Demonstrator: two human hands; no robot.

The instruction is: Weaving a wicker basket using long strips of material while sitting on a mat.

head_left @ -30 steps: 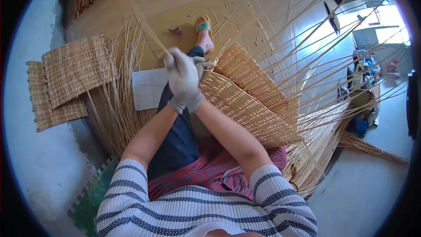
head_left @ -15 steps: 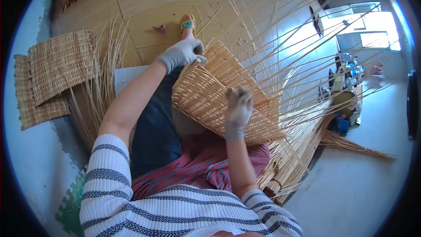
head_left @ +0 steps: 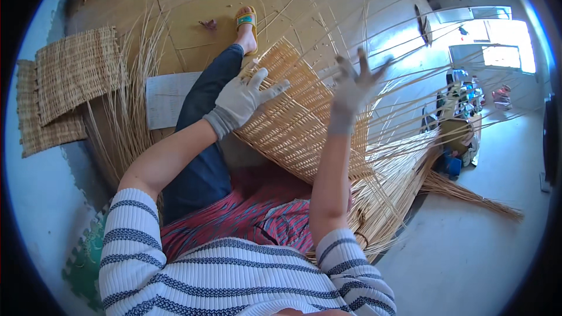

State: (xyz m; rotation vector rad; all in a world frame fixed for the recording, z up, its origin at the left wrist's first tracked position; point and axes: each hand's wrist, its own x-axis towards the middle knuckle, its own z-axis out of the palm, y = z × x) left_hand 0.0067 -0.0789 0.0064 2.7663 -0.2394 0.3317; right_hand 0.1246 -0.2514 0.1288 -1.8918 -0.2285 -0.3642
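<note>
A woven wicker basket (head_left: 281, 134) stands tilted across my lap, its far inner wall showing and long loose canes (head_left: 398, 90) fanning out from its right side. My left hand (head_left: 239, 100), in a pale work glove, lies at the basket's left upper edge with thumb and fingers stretched apart. My right hand (head_left: 353, 85), gloved too, is raised over the basket's right part, near the loose canes. Its fingers are spread wide and I see nothing in them.
Flat woven panels (head_left: 79, 73) lie at the left beside upright loose canes (head_left: 132, 88). A white sheet (head_left: 170, 100) is by my leg. A thick cane bundle (head_left: 392, 190) lies at the right, and a cluttered stand (head_left: 462, 120) is beyond it.
My right hand has opened from a fist and moved up and right, off the basket's front wall. My left hand has loosened from the corner and come slightly lower.
</note>
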